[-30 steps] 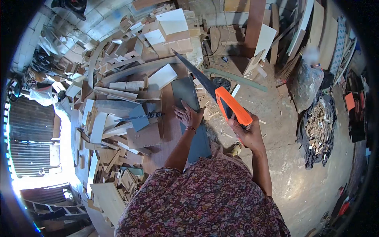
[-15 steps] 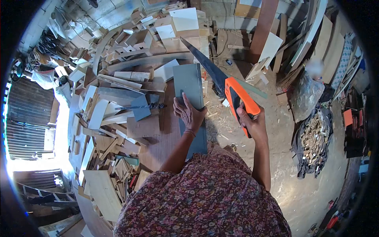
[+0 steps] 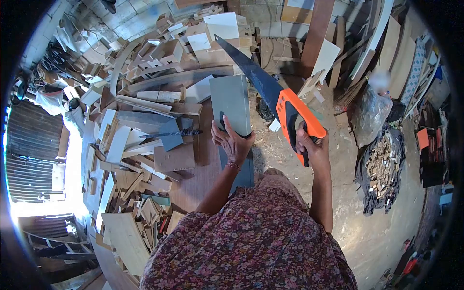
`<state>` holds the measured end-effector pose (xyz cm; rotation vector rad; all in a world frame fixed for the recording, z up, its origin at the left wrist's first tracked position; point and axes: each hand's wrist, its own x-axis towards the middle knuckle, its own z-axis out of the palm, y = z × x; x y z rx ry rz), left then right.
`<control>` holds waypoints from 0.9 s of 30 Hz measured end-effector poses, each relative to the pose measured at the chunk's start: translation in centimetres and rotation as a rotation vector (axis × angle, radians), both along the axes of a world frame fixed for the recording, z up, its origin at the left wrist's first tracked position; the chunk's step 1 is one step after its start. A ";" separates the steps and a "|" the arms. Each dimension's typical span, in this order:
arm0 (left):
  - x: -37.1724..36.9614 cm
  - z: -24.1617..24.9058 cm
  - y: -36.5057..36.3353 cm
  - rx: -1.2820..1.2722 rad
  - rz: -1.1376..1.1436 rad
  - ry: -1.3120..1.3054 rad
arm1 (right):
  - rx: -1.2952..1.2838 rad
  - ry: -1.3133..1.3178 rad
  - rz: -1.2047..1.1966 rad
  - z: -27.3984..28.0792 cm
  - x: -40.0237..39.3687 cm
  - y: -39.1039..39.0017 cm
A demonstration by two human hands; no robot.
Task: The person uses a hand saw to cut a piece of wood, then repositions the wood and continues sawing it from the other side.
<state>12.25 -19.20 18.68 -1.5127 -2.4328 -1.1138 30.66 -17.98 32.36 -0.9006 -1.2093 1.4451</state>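
My left hand [image 3: 232, 142] lies across a long grey board [image 3: 228, 99], index finger stretched along it, the other fingers toward its left edge and the thumb at its right edge. The board points away from me on a brown wooden work surface [image 3: 186, 191]; its near end meets my flowered clothing. My right hand [image 3: 311, 147] is wrapped round the orange and black handle of a hand saw [image 3: 254, 72]. The saw is raised to the right of the board, its dark blade slanting up and left, apart from the board's surface as far as I can see.
Wood offcuts [image 3: 166, 53] are heaped at the back and left. A drill bit [image 3: 171, 133] rests over a small grey piece beside the board. Right of me, a dark sack of wood scraps [image 3: 384, 164] and a clear plastic bag [image 3: 369, 118] stand on the floor. Planks [image 3: 394, 46] lean behind.
The saw's handle has shifted slightly right, and its tip appears a little farther up and left. My left hand stays on the grey board, and the view has shifted slightly.
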 end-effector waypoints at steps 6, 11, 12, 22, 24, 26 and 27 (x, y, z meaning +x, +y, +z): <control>-0.8 -2.7 1.2 -0.140 0.041 -0.058 | -0.005 -0.024 -0.004 -0.4 -0.8 -0.3; -1.1 -5.1 1.9 -0.316 0.054 -0.114 | -0.059 -0.031 -0.010 -1.2 -1.6 -1.1; -1.0 -5.6 2.0 -0.317 0.051 -0.116 | -0.060 -0.034 -0.013 -1.2 -1.6 -1.4; 0.0 -7.4 0.8 -0.529 0.001 -0.166 | -0.160 -0.115 -0.138 0.3 -1.3 -5.5; 0.3 -7.4 0.2 -0.534 -0.003 -0.180 | -0.182 -0.125 -0.151 0.4 -1.1 -6.4; 0.5 -8.0 -0.4 -0.500 -0.020 -0.152 | -0.233 -0.083 -0.198 0.6 -1.1 -7.3; 0.7 -8.2 -0.7 -0.500 -0.021 -0.155 | -0.232 -0.086 -0.198 0.6 -1.3 -7.6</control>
